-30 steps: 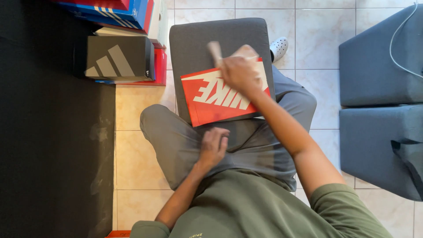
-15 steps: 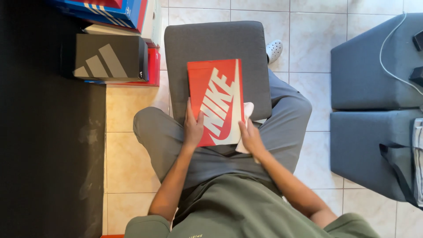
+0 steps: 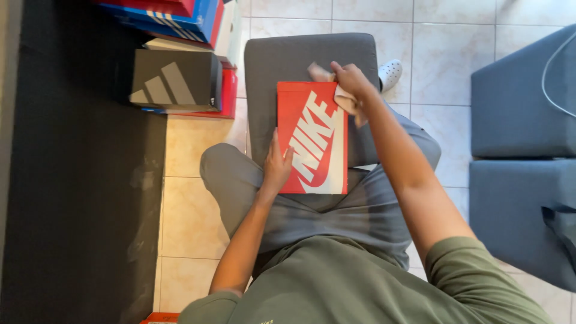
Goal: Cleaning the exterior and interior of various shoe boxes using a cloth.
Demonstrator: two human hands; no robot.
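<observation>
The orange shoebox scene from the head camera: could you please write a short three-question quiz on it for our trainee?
1. True or false: the left hand rests on the near left edge of the orange shoebox.
2. What does the right hand hold at the box's far corner: A) a pale cloth, B) a brush, C) a pen?
3. What does the box rest on besides the lap?

Key: 1 true; 2 A; 3 the grey cushioned stool.
</observation>
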